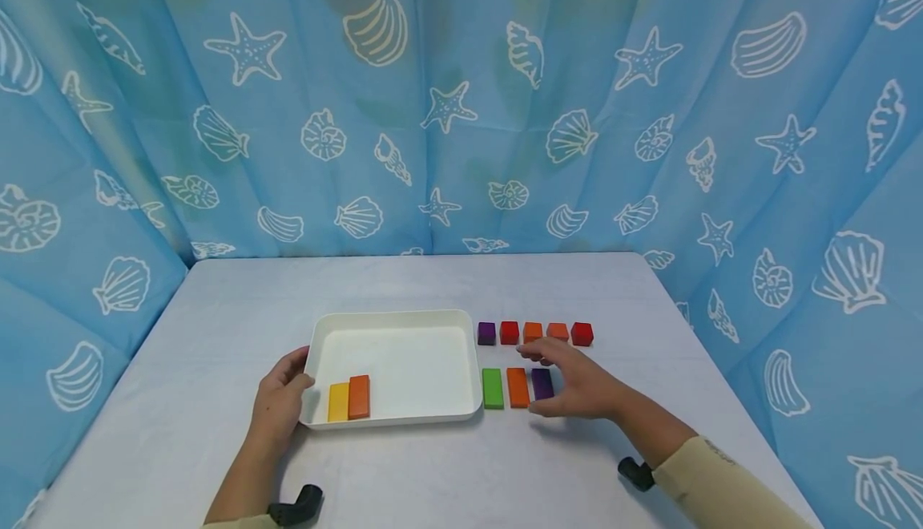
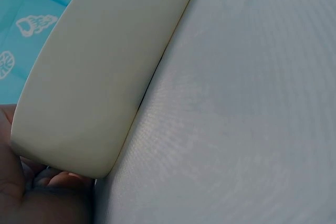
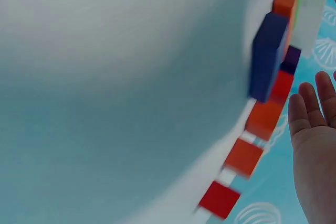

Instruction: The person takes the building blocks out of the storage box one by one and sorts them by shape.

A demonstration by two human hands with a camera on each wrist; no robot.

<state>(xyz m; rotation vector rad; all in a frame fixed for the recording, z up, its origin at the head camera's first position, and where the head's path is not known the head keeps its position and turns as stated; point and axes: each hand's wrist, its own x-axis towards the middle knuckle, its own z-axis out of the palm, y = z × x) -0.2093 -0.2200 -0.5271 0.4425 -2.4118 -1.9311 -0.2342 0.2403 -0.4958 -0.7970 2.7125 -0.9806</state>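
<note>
My left hand (image 1: 279, 405) holds the left side of a white tray (image 1: 418, 353), thumb at the rim; in the left wrist view its fingers curl by the tray's corner. A yellow block (image 1: 338, 402) and an orange block (image 1: 359, 397) lie side by side in the tray's lower left. Over a purple rectangular block (image 1: 542, 382) my right hand (image 1: 584, 385) is spread, thumb and fingers apart, with nothing gripped. Left of that block lie an orange block (image 1: 517, 388) and a green block (image 1: 493, 389). The right wrist view shows the purple block (image 3: 269, 56) apart from the palm.
Behind the rectangular blocks runs a row of cubes: a purple cube (image 1: 486, 333), a red cube (image 1: 509, 333), two orange cubes (image 1: 533, 330) and another red cube (image 1: 582, 334). A white cloth covers the table (image 1: 404, 481). A blue shell-patterned curtain (image 1: 461, 168) hangs behind.
</note>
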